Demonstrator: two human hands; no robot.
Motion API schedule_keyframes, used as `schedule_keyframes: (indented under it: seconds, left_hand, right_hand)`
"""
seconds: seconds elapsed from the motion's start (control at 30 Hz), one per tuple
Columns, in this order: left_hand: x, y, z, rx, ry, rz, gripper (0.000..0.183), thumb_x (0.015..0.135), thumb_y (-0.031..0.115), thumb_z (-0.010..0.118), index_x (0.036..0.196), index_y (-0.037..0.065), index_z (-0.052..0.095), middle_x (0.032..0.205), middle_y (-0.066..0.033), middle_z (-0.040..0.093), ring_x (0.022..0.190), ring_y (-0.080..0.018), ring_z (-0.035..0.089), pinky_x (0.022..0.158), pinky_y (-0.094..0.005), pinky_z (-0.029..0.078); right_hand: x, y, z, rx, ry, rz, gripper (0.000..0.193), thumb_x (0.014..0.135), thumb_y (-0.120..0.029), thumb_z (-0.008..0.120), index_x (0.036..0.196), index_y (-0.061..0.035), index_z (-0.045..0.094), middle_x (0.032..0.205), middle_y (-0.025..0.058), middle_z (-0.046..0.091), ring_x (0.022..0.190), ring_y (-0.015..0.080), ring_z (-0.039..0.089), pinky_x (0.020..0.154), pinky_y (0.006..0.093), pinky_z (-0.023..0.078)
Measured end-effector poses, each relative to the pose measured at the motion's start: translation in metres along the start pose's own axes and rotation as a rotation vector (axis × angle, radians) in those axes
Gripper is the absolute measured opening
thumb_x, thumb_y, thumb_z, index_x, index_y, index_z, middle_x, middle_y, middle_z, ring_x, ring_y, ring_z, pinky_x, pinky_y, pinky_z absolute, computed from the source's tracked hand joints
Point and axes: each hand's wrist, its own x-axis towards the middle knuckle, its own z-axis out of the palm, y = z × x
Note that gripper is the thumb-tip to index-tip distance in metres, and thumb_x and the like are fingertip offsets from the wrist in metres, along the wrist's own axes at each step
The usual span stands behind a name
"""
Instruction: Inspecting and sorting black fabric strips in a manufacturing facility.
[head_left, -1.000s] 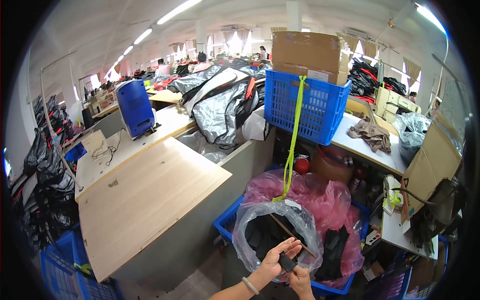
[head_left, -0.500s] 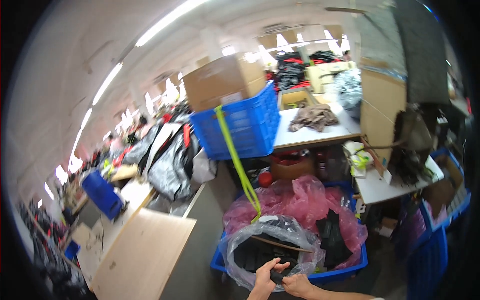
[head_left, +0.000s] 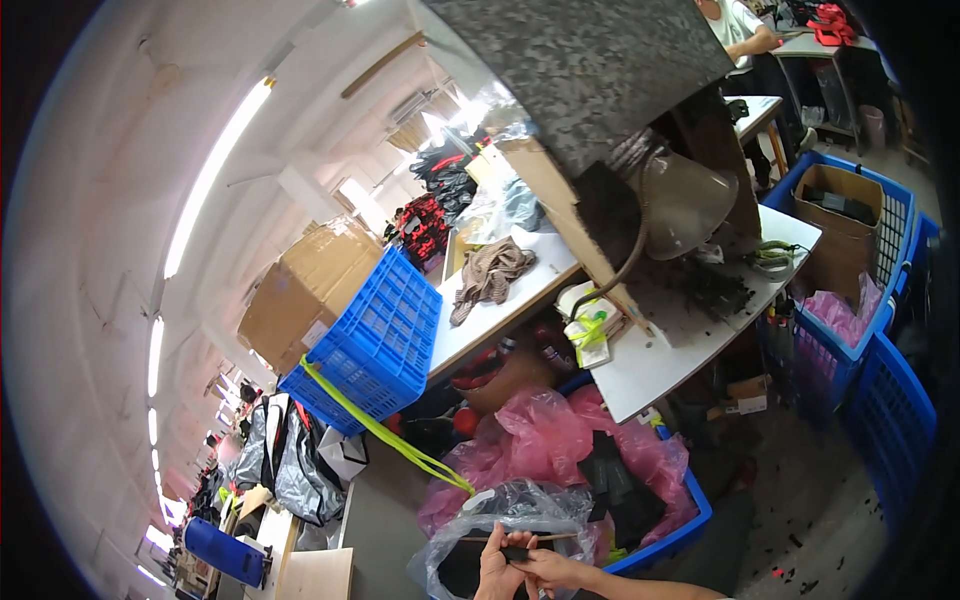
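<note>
Low in the picture, my left hand [head_left: 497, 566] and my right hand [head_left: 550, 569] meet over a clear plastic bag [head_left: 440, 558]. Between them is a small black piece [head_left: 515, 553], too little of it showing to name its kind. Fingers of both hands close on it, the right ones pinching its near end. Dark pieces lie in the bag beneath, partly covered by my hands. Behind the bag, crumpled pink plastic [head_left: 535, 430] fills a blue crate [head_left: 690, 520], with flat black pieces [head_left: 622, 490] resting on it.
A blue basket [head_left: 375, 350] bearing a cardboard box [head_left: 310, 275] trails a yellow-green strap [head_left: 400, 440]. A white table [head_left: 660, 370] holds a lamp-like hood and dark scraps. More blue baskets [head_left: 850, 340] stand right. A person [head_left: 745, 40] is at the far right.
The view has swung right and tilted, bringing the right-hand baskets and a person into sight. My hands remain together on the black piece over the bag.
</note>
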Motion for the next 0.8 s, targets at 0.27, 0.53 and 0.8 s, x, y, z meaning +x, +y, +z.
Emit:
schedule_keyframes:
  seconds: [0.27,0.53,0.8]
  left_hand:
    - [0.039,-0.010,0.009,0.164,0.216,-0.175,0.039,0.090,0.031,0.053,0.059,0.010,0.044,0.070,-0.0164,0.061,0.089,-0.0410,0.060,0.086,-0.0520,0.046]
    - [0.035,-0.013,0.026,0.163,0.240,-0.150,0.041,0.091,0.036,0.050,0.061,0.010,0.043,0.081,-0.0229,0.062,0.083,-0.0412,0.060,0.078,-0.0537,0.048]
    - [0.019,-0.008,0.013,0.109,0.130,-0.075,0.034,0.090,0.028,0.052,0.064,0.007,0.045,0.078,-0.0240,0.062,0.079,-0.0399,0.061,0.079,-0.0505,0.049]
  right_hand:
    - [0.031,0.028,-0.006,-0.296,0.267,-0.097,0.033,0.084,-0.032,0.045,0.079,-0.0043,0.062,0.065,0.0142,0.063,0.061,0.0328,0.063,0.061,0.0478,0.049]
    - [0.017,0.024,-0.020,0.663,0.236,-0.059,0.009,0.080,-0.013,0.065,0.081,-0.0037,0.066,0.055,-0.0008,0.053,0.047,0.0066,0.050,0.042,0.0202,0.037]
    - [0.006,0.021,-0.003,-0.071,0.474,-0.480,0.023,0.082,-0.019,0.065,0.066,-0.0025,0.061,0.052,0.0005,0.050,0.047,0.0075,0.047,0.044,0.0236,0.036]
